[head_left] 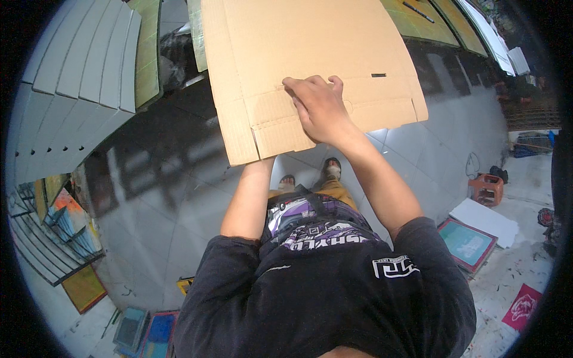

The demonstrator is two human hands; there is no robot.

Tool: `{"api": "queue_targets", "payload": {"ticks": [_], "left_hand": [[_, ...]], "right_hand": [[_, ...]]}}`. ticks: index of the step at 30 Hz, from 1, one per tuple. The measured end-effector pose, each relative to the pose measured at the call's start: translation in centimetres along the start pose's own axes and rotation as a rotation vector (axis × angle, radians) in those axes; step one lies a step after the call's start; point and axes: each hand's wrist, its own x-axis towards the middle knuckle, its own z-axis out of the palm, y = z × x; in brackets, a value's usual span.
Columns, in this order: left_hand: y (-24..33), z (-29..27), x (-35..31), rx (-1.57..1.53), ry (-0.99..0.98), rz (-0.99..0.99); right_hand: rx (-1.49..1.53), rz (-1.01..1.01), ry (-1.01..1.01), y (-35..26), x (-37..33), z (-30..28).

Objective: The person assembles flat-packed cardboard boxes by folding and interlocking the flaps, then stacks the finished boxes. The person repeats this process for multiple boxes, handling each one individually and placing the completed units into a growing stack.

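Observation:
A large flat sheet of brown cardboard (pixel 310 42) with creases, cut slots and a small dark hole stretches out in front of me, its near edge over my feet. On its upper face, close to the near edge, lies my right hand (pixel 322 107), fingers bent and apart, fingertips touching the board. The left forearm reaches under the near left corner. Cardboard covers my left hand, so its fingers are hidden.
White panels or boxes (pixel 77 77) stand in a row at the far left. Yellowish tabletops (pixel 427 21) lie beyond the cardboard. An orange plastic stool (pixel 486 190), a white sheet (pixel 486 221) and a framed teal panel (pixel 468 244) are at right; a metal rack (pixel 51 238) is at left.

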Motion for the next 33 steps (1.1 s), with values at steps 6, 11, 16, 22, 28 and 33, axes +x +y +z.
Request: {"api": "queue_targets", "payload": {"ticks": [6, 11, 16, 22, 28, 33], "left_hand": [[0.1, 0.2, 0.0, -0.005, 0.003, -0.005], [0.1, 0.3, 0.2, -0.009, 0.007, -0.003], [-0.1, 0.3, 0.3, -0.014, 0.012, -0.005], [0.0, 0.6, 0.4, -0.021, 0.012, -0.007], [0.0, 0.8, 0.4, -0.023, 0.014, -0.001], [-0.1, 0.6, 0.6, -0.027, 0.02, 0.001]], "right_hand": [[0.003, -0.004, -0.052, -0.1, 0.4, -0.1], [0.032, -0.013, -0.136, -0.6, 1.1, -0.5], [0.158, -0.048, -0.002, 0.6, 0.6, -0.6], [-0.026, 0.041, -0.066, 0.5, 0.5, -1.2], [-0.17, 0.031, -0.085, -0.4, 0.7, -0.7], [0.098, -0.003, -0.022, 1.1, 0.8, -0.4]]}}
